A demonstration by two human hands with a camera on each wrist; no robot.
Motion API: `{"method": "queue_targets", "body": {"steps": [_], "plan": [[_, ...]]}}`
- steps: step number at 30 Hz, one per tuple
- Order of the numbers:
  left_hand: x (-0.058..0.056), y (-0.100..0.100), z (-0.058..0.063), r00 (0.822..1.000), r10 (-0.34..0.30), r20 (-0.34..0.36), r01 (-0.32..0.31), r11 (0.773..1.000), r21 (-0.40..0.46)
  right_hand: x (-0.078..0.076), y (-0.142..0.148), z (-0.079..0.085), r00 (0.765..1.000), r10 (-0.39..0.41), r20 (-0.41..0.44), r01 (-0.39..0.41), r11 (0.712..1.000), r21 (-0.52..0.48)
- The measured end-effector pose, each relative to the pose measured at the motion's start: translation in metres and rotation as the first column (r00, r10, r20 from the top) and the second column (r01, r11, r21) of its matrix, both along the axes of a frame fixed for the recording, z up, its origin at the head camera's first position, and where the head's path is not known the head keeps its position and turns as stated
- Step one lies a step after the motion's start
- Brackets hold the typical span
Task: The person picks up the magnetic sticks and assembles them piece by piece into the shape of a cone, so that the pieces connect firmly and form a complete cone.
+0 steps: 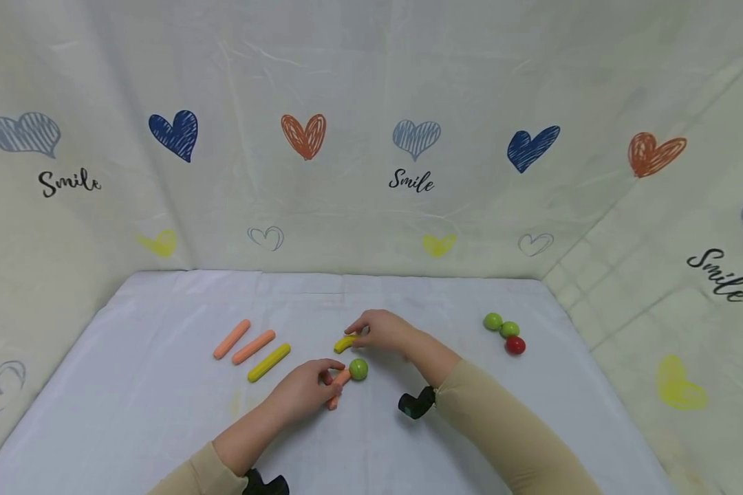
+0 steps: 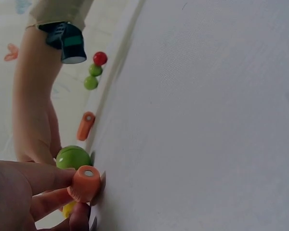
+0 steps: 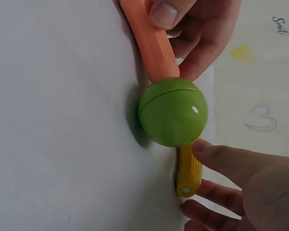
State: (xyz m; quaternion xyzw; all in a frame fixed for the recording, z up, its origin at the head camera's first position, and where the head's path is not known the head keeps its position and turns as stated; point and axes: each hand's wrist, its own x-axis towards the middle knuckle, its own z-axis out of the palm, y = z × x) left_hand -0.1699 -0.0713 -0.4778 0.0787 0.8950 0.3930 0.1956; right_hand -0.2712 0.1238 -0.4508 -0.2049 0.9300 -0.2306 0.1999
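My left hand (image 1: 303,393) pinches a ridged orange stick (image 3: 151,45) between thumb and fingers, low over the white cloth. A shiny green ball (image 3: 173,113) sits right at the far end of that stick. Just beyond the ball, my right hand (image 1: 384,331) pinches a short curved yellow stick (image 1: 343,344), its thumb on one side and fingers on the other. The yellow stick's near end (image 3: 185,189) carries a small silvery dot, and its other end is partly hidden behind the ball in the right wrist view.
Left of the hands lie two straight orange sticks (image 1: 232,339) and a longer yellow stick (image 1: 269,363). Two green balls (image 1: 492,321) and a red ball (image 1: 515,345) cluster at right. Another orange piece (image 2: 85,126) shows in the left wrist view. Printed fabric walls border the table.
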Motion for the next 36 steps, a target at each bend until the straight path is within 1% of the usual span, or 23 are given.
{"method": "queue_targets", "body": {"steps": [5,8,11,15,19,26,33,36], "plan": [[0.002,0.002,0.002,1.000,0.001,-0.016,-0.001,1.000,-0.004,-0.003,-0.006,-0.005,0.999,0.024,-0.038,-0.023,0.999,0.045],[0.003,0.002,0.003,0.999,-0.005,-0.034,0.004,1.000,-0.014,-0.002,-0.007,-0.006,0.997,0.042,-0.065,-0.038,0.997,0.069],[0.004,0.003,0.004,0.999,0.002,-0.037,-0.002,1.000,-0.024,-0.001,-0.008,-0.007,0.995,0.053,-0.083,-0.048,0.997,0.056],[0.003,0.003,0.005,1.000,0.010,-0.020,-0.011,1.000,-0.026,0.002,-0.006,-0.009,0.992,0.057,-0.110,-0.053,0.998,0.040],[0.002,0.002,0.003,1.000,0.004,-0.014,-0.005,1.000,-0.030,0.005,-0.003,-0.010,0.989,0.057,-0.135,-0.052,0.998,0.037],[0.002,0.004,0.001,1.000,-0.002,-0.022,0.001,1.000,-0.023,0.012,0.006,-0.002,0.991,-0.008,-0.134,0.010,1.000,0.016],[0.003,0.007,0.002,0.999,-0.001,-0.043,-0.002,0.998,-0.059,0.023,0.021,0.008,0.983,-0.007,-0.184,0.015,0.999,0.041],[0.003,0.007,0.002,0.999,-0.002,-0.045,-0.001,0.998,-0.064,0.030,0.030,0.012,0.981,-0.012,-0.194,0.022,0.998,0.050]]}}
